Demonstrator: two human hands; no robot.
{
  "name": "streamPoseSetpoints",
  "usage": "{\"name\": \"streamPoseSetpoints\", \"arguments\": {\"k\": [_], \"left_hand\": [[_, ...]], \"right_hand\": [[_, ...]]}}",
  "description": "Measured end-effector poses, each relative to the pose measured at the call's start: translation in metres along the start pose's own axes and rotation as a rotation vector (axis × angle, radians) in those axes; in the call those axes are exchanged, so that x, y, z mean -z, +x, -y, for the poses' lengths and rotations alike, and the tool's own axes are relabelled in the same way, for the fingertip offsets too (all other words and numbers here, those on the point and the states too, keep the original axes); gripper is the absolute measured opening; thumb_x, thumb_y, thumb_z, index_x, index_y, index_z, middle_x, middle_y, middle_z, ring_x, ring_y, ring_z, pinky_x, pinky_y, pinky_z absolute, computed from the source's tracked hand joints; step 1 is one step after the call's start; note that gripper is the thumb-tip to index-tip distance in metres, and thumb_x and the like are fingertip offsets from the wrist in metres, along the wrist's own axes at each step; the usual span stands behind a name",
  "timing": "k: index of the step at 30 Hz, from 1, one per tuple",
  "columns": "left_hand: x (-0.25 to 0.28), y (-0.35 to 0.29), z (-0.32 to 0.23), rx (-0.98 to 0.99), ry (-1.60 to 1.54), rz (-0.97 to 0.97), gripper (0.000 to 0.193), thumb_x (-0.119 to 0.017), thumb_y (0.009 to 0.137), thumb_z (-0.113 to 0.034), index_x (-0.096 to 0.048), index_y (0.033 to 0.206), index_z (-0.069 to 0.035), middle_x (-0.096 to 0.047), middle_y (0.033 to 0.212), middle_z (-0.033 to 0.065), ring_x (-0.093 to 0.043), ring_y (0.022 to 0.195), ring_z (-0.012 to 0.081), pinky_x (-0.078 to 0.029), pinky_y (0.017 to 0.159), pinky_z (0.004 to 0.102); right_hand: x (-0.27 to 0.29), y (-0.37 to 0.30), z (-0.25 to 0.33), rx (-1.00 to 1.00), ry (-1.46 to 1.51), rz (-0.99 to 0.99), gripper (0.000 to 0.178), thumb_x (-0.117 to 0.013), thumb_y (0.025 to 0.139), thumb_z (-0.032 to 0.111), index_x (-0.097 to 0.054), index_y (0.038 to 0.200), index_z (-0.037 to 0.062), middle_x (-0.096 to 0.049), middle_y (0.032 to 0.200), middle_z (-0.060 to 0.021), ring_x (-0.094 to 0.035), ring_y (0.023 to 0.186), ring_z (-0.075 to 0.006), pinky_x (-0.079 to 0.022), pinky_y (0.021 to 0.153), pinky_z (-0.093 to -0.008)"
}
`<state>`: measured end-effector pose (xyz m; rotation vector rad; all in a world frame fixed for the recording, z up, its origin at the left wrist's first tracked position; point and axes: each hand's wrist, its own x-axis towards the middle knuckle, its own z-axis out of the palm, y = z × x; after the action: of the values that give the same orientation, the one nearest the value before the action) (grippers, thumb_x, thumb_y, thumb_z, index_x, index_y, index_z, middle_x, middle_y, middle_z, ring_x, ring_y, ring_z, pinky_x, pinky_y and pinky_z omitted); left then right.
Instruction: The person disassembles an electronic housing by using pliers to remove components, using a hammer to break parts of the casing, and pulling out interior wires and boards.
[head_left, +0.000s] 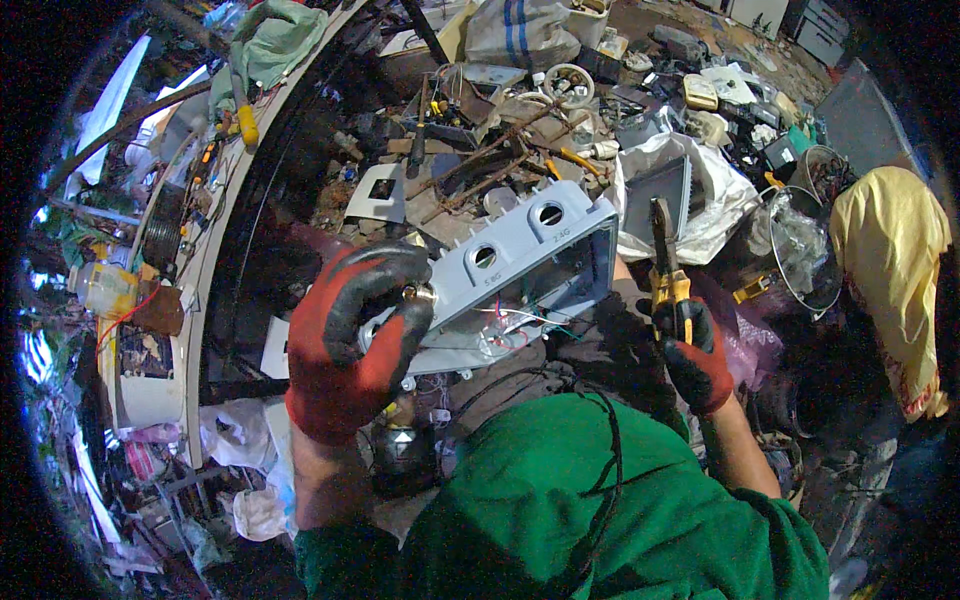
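A light grey plastic housing [520, 235] lies tilted before me, its hollow side turned toward me. Two round holes show in its top wall, and thin white, red and green wires hang inside it. At its left end my left hand [358, 335], in a red and black glove, is closed round the housing. A round metal connector [420, 293] shows between the thumb and fingers. My right hand [697, 355], gloved alike, grips pliers [668, 270] by their yellow handles. Their jaws point up, apart from the housing's right end.
A white sack [720, 205] with a grey panel [658, 195] lies beyond the pliers. Mixed scrap [560, 120] covers the ground ahead. A long pale-edged frame [225, 225] runs along the left, and a yellow cloth [890, 270] hangs at the right.
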<state>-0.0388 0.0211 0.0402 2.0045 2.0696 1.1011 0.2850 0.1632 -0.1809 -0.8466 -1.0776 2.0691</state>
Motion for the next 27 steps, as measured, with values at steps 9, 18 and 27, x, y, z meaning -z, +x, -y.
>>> {"name": "streamPoseSetpoints", "arguments": {"k": [9, 18, 27], "left_hand": [[-0.008, -0.005, -0.002, -0.055, 0.155, -0.047, 0.031, -0.066, 0.067, 0.002, -0.061, 0.097, -0.004, -0.067, 0.095, 0.0137, -0.063, 0.090, 0.0335, -0.050, 0.084, 0.0404], [-0.014, -0.036, 0.004, -0.039, 0.096, -0.034, 0.041, -0.068, 0.073, -0.008, -0.057, 0.113, -0.008, -0.061, 0.112, 0.0173, -0.059, 0.105, 0.0346, -0.046, 0.091, 0.0426], [-0.007, -0.019, 0.049, 0.383, -0.053, -0.344, 0.031, -0.055, 0.078, 0.001, -0.064, 0.108, 0.000, -0.065, 0.109, 0.0129, -0.061, 0.105, 0.0247, -0.047, 0.090, 0.0338]], "right_hand": [[-0.011, 0.014, 0.001, 0.125, -0.470, -0.041, 0.057, -0.067, 0.085, 0.019, -0.041, 0.134, 0.0045, -0.053, 0.121, -0.0107, -0.049, 0.114, -0.0217, -0.038, 0.100, -0.0362], [-0.040, 0.045, 0.013, 0.256, -0.666, 0.233, 0.063, -0.067, 0.085, 0.023, -0.035, 0.136, 0.0041, -0.050, 0.121, -0.0110, -0.047, 0.113, -0.0192, -0.037, 0.098, -0.0346], [-0.083, 0.073, 0.018, 0.481, -0.709, 0.207, 0.056, -0.068, 0.084, 0.017, -0.040, 0.130, 0.0020, -0.052, 0.114, -0.0055, -0.048, 0.105, -0.0151, -0.040, 0.092, -0.0290]]}}
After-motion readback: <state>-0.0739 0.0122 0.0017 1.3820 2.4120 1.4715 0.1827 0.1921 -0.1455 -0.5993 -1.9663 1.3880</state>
